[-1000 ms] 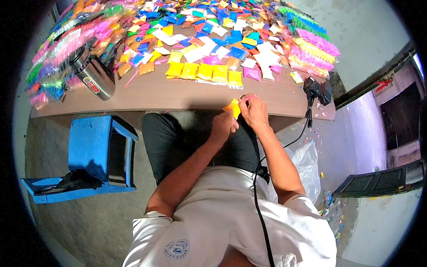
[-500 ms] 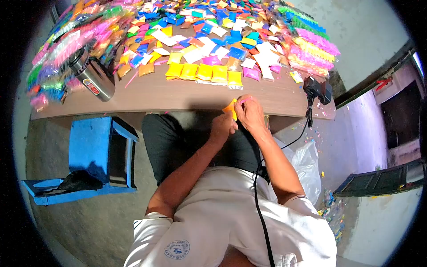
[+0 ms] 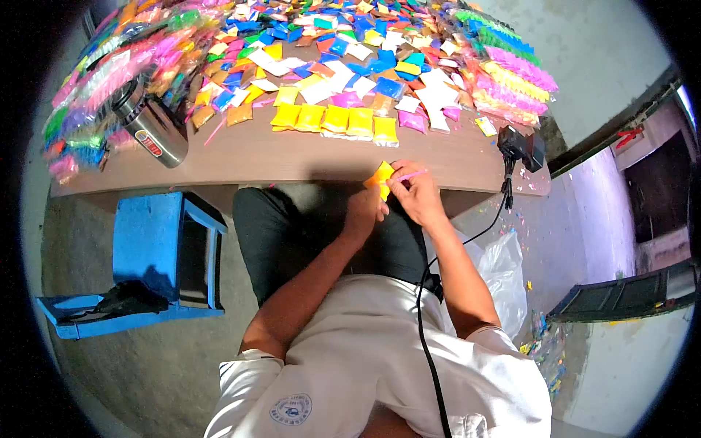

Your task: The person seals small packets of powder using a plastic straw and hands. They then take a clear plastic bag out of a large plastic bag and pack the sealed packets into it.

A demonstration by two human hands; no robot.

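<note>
Five yellow sachets [image 3: 335, 118] lined up, orange-yellow sachet [image 3: 382, 177] in closed left hand [image 3: 364, 209] apparently unfinished, right hand [image 3: 418, 196] pinching pink strip [image 3: 412, 175], multicoloured sachets [image 3: 339, 47] loose beyond.

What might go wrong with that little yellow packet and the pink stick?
The thin pink stick in the right hand is close to the small yellow packet, so it might poke or tear it.

The left hand holds the packet by the brown table's front edge; if it slipped, it might fall.

The long black cable runs near the right forearm, so it might snag.
</note>
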